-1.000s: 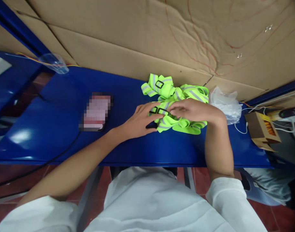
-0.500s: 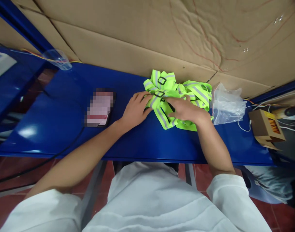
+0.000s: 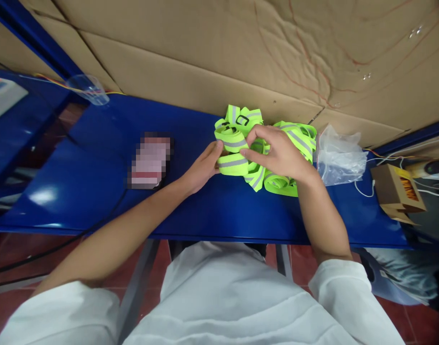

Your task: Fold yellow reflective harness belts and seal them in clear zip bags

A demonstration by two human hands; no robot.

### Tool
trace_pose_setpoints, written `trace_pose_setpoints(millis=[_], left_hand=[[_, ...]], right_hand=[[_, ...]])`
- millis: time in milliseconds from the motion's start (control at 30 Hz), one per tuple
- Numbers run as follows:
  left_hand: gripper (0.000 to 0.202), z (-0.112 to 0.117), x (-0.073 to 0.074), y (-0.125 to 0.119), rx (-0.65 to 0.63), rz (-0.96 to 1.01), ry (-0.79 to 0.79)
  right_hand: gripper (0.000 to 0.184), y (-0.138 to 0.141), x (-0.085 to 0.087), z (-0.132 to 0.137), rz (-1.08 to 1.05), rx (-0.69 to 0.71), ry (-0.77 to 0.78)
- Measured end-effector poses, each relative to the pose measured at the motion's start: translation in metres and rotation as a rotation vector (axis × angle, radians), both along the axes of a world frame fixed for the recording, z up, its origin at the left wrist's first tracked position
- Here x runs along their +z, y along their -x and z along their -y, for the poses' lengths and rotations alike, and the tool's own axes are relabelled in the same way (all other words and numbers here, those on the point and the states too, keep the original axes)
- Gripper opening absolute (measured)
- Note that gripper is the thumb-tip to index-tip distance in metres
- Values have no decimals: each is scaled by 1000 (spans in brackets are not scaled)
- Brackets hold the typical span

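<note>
A neon yellow-green reflective strap (image 3: 233, 164) with a grey stripe is bunched in loops between my hands. My left hand (image 3: 204, 168) grips its left side, thumb on top and fingers partly hidden behind the loops. From the right, my right hand (image 3: 276, 151) pinches the same strap with thumb and forefinger curved around its edge. Behind it lies a folded strap with a black buckle (image 3: 242, 120). More coiled straps (image 3: 300, 136) of the same kind are heaped beyond and below my right hand.
On the blue table (image 3: 190, 215), a pixelated phone (image 3: 151, 160) lies to the left. A clear plastic cup (image 3: 93, 91) is at the back left. Clear plastic bags (image 3: 341, 155) and a small cardboard box (image 3: 399, 191) stand at right. A cardboard wall (image 3: 205, 57) rises behind.
My hands have gathered the strap into raised, stacked loops. The buckle that lay between them is turned away, and my right hand has shifted up and changed from reaching down to pinching.
</note>
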State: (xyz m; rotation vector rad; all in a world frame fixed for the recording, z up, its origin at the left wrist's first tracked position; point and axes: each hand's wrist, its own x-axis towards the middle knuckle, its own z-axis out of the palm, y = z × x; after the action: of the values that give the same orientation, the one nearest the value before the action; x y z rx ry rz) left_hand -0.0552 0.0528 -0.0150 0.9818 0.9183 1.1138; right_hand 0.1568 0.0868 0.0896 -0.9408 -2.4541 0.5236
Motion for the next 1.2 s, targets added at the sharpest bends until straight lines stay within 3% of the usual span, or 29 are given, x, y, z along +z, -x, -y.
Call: trace_pose_setpoints(millis=[167,267,400,467,567,633,767,933,1033,1200], left_hand=[[51,0,-1,2,202,-217,-58],[42,-2,6,7,102,-48,67],[49,-3,16,10,-64,166,111],[52,-1,16,8,-76,122,62],[60,2,10,3,9,-36,-25],[55,2,7,2,38,-54,-47],[50,1,9,5,-9,90,-39],[47,2,10,7,-52,173,35],[46,3,6,5,-38,33,-122],[56,4,8,7,-15,-284,-397]], right_hand=[[24,11,-5,7,-205,59,175],[27,16,-11,8,-135,240,251],[44,14,-18,-1,-122,275,83],[48,12,-21,-5,-143,262,68],[45,11,-23,-8,-152,273,93],[38,11,-23,-8,-121,241,31],[30,8,-20,-6,-39,91,-74],[33,6,-15,-1,-46,-68,1],[25,8,-11,3,-69,-74,115],[28,10,-5,8,-290,-186,130]])
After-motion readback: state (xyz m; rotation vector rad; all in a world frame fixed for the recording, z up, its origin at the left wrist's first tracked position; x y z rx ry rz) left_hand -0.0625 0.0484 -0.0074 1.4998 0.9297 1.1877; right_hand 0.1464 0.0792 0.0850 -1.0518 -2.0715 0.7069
